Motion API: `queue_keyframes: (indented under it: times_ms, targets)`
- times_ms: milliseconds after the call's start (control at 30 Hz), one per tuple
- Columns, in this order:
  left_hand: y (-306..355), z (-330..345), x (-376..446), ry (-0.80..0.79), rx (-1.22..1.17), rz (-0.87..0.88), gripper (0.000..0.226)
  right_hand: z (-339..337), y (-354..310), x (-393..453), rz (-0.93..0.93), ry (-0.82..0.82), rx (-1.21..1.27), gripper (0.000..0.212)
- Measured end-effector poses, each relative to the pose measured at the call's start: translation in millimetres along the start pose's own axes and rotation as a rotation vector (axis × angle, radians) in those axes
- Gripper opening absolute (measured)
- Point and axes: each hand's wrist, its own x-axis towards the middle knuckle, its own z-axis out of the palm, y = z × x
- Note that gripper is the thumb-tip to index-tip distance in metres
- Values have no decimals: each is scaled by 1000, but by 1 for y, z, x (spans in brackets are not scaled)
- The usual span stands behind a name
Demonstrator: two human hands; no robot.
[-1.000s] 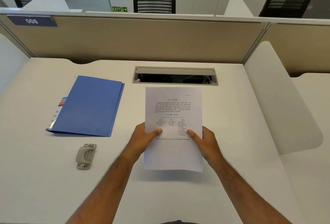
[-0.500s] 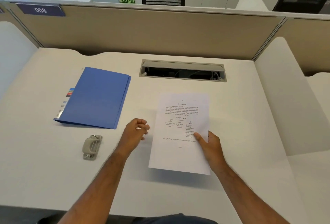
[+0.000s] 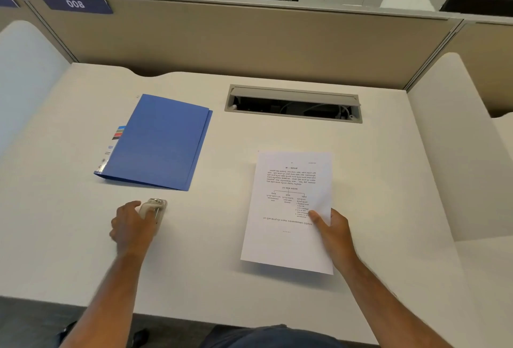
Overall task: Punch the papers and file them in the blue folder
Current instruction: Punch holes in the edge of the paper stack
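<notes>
Head view: my left hand [image 3: 133, 227] grips the hole punch [image 3: 154, 210] below the closed blue folder [image 3: 161, 142] on the surface [image 3: 388, 170]; my right hand [image 3: 334, 232] pinches the papers [image 3: 288, 209].

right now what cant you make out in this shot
- Head view: how many sheets the papers hold; only the top page shows.
- Print on them: too small to read.
- Blue folder: closed, contents hidden.
- Punch: left hand covers its near part.
- Right hand: fingers hidden under the papers.
</notes>
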Motion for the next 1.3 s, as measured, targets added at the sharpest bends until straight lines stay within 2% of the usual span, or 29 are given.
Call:
queue_keyframes:
  times_ms: [133,333,667,867,1300]
  targets:
    - [-10,-2,-1,-40,-139,40,37,1,3,1,1,-2,-6,23]
    - [4,2,-17,-89,-220,45,35,2,4,1,-15,-2,-1,25]
    - [45,34,-47,-210,-205,100,21,2,8,7,-5,10,-25,23]
    - [76,59,-65,-262,-194,173,28,0,7,11,10,21,-11,16]
    - [128,88,-53,-266,-122,299,28,5,7,35,10,27,-16,22]
